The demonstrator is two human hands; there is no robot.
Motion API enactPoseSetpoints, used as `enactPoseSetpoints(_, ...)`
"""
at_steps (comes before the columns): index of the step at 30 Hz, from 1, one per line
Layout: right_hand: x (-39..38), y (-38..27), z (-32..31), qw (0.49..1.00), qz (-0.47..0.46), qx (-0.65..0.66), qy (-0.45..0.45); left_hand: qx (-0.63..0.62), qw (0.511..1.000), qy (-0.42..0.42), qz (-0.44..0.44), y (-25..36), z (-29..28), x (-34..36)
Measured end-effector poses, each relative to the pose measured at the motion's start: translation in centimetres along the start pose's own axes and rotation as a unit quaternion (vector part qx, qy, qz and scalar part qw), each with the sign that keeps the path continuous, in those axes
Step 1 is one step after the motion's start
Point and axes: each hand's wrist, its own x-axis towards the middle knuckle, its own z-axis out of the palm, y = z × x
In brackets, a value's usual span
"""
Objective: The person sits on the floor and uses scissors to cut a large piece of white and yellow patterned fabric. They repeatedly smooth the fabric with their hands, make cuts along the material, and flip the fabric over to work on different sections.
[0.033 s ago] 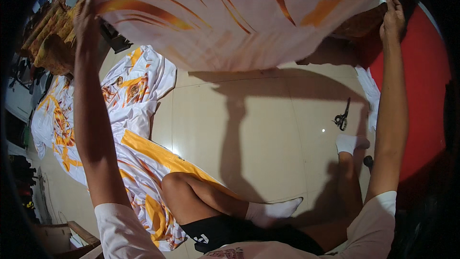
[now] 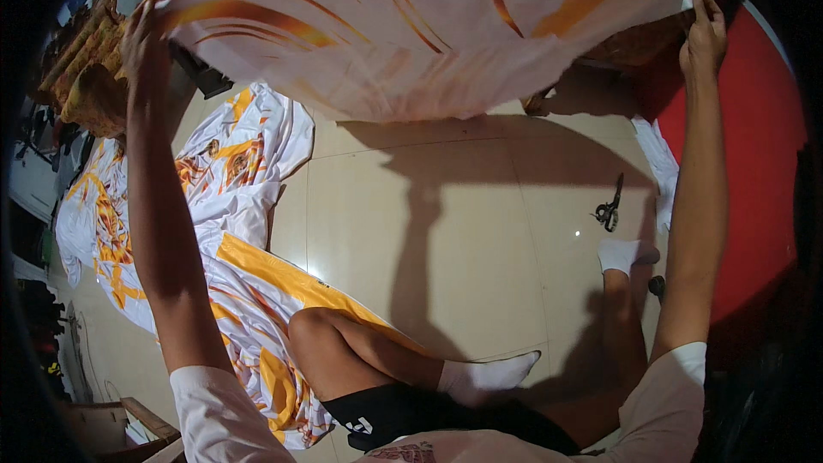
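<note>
A white fabric sheet with orange and yellow flame streaks (image 2: 360, 43) is stretched wide in front of me, lifted off the floor. Its lower edge sags in the middle, and its upper part runs out of view. My left hand (image 2: 144, 39) is closed on the sheet's left corner. At the opposite corner my right hand (image 2: 705, 39) pinches the edge between thumb and fingers. More of the same printed fabric (image 2: 249, 214) lies in a crumpled heap on the floor at my left, reaching under my bent leg.
Black-handled scissors (image 2: 609, 210) lie on the tiled floor (image 2: 454, 249) to the right. Beyond my right arm is a large red surface (image 2: 750, 180), with white cloth (image 2: 658, 167) along its edge. A wooden box (image 2: 129, 429) stands at lower left; patterned brown fabric (image 2: 90, 77) is at upper left.
The stretched sheet has shifted slightly up and to the left, and my left hand has moved a little left with it. Both hands keep their hold.
</note>
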Motion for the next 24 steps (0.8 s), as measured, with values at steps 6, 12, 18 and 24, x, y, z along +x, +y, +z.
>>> enactPoseSetpoints(6, -12.6, -1.6, -10.3, 0.972, 0.226, 0.064, -0.027, -0.15, 0.97, -0.015, -0.189, 2.3, -3.9, -13.3)
enactPoseSetpoints(12, -20.3, 11.7, -19.2, 0.866, 0.472, -0.048, -0.157, -0.214, 0.797, -0.189, -0.532, -3.9, 2.8, -30.1)
enactPoseSetpoints(18, -40.8, 19.7, -23.8, 0.79, 0.516, -0.287, -0.165, -0.143, 0.68, -0.238, -0.679, -1.5, 12.3, -47.0)
enactPoseSetpoints(24, -50.0, 16.8, -28.3, 0.732, 0.3, -0.572, -0.217, -0.023, 0.731, -0.365, -0.575, 0.1, 11.5, -49.3)
